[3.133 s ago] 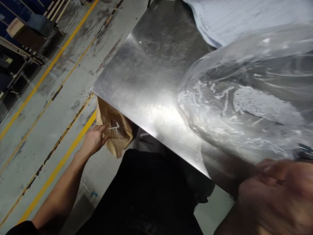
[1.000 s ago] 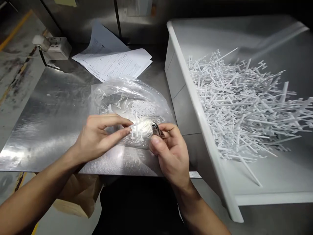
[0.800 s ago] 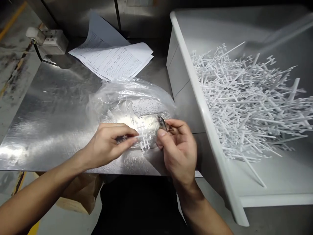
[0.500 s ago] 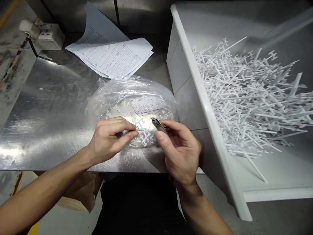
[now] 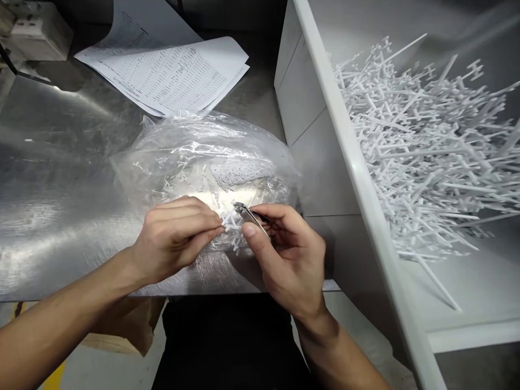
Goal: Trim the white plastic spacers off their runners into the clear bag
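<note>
Between thumb and fingers, my left hand (image 5: 179, 235) pinches a small white branched plastic sprue (image 5: 231, 221). My right hand (image 5: 288, 252) is closed round a silver nail clipper (image 5: 252, 218), its jaws pointing up and left. The clipper's jaws are at the sprue's upper part; whether they touch it I cannot tell. Beneath both hands lies a clear plastic bag (image 5: 211, 138), its mouth spread toward me. Inside it are many tiny pale pieces (image 5: 238, 172), too small to make out singly.
At right, a large white bin (image 5: 349, 157) holds a heap of white plastic sprues (image 5: 426, 151). Printed sheets (image 5: 174, 70) lie behind the bag on the metal table (image 5: 60, 189). A power socket block (image 5: 40, 32) sits at the back left, and a brown paper bag (image 5: 125, 327) stands below the table edge.
The clipper has moved left, its jaws now up against or over the sprue. The sprue is turned and lower in my left hand. The whole view has shifted slightly.
</note>
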The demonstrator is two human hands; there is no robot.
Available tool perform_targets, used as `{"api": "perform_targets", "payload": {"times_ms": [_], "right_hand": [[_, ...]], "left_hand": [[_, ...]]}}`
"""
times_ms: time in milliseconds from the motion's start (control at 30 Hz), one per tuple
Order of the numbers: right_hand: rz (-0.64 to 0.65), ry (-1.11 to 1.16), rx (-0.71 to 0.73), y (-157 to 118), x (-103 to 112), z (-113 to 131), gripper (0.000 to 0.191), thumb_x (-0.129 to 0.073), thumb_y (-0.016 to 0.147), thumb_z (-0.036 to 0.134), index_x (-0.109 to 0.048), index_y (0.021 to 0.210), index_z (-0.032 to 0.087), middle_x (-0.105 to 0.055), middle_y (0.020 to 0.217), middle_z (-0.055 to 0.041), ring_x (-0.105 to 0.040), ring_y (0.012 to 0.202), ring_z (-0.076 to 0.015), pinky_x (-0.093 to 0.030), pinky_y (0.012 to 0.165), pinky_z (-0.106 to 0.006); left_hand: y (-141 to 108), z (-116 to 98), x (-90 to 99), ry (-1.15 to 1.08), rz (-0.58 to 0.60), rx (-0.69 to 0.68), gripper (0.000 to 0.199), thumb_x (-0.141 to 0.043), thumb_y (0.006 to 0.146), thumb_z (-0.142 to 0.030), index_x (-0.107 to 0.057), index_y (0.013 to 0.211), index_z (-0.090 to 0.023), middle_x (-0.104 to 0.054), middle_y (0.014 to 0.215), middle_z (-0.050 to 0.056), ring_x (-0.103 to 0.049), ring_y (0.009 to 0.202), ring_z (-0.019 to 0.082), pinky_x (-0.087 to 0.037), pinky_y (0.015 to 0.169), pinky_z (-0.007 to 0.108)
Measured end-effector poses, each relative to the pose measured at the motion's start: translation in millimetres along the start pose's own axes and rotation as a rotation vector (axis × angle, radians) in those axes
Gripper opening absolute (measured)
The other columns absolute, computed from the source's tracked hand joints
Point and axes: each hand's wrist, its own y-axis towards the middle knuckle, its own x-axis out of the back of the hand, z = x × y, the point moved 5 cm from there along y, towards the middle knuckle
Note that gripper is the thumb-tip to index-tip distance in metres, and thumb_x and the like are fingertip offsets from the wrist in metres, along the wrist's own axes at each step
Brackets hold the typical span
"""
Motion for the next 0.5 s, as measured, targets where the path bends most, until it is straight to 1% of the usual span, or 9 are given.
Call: {"api": "perform_targets", "payload": {"times_ms": [133, 300, 433, 500], "right_hand": [[0.0, -0.009, 0.035, 0.0, -1.0, 2.4, 0.011, -0.079, 0.098, 0.026, -0.075, 0.108, 0.024, -0.07, 0.082, 0.0009, -0.061, 0.068, -0.014, -0.054, 0.061, -0.029], [0.015, 0.0, 0.039, -0.2, -1.4, 1.2, 0.012, -0.08, 0.097, 0.025, -0.075, 0.108, 0.024, -0.07, 0.082, 0.0008, -0.061, 0.067, -0.0138, -0.053, 0.061, -0.029], [0.016, 0.011, -0.011, 1.2, 0.2, -0.9, 0.008, -0.08, 0.098, 0.026, -0.076, 0.104, 0.024, -0.069, 0.077, 0.0026, -0.058, 0.062, -0.0121, -0.049, 0.055, -0.027], [0.008, 0.02, -0.048, 2.8, 0.9, -2.3, 0.007, -0.08, 0.096, 0.027, -0.076, 0.1, 0.023, -0.07, 0.076, 0.0024, -0.06, 0.062, -0.0124, -0.05, 0.056, -0.026]], "left_hand": [[-2.5, 1.5, -0.3, -0.032, 0.006, -0.026, 0.015, -0.076, 0.095, -0.007, -0.073, 0.097, -0.021, -0.081, 0.083, 0.0, -0.078, 0.076, 0.015, -0.066, 0.08, 0.03], [-2.4, 2.9, -0.3, -0.061, 0.026, -0.004, 0.019, -0.072, 0.096, -0.007, -0.074, 0.098, -0.025, -0.081, 0.084, -0.002, -0.08, 0.076, 0.015, -0.066, 0.08, 0.032], [-2.3, 2.9, -0.5, -0.068, 0.039, -0.001, 0.022, -0.071, 0.095, -0.004, -0.074, 0.098, -0.026, -0.081, 0.083, -0.003, -0.08, 0.074, 0.015, -0.064, 0.077, 0.031], [-2.1, 3.1, -0.3, -0.072, 0.046, -0.01, 0.023, -0.071, 0.095, -0.005, -0.074, 0.1, -0.026, -0.082, 0.085, -0.003, -0.08, 0.077, 0.015, -0.064, 0.078, 0.031]]}}
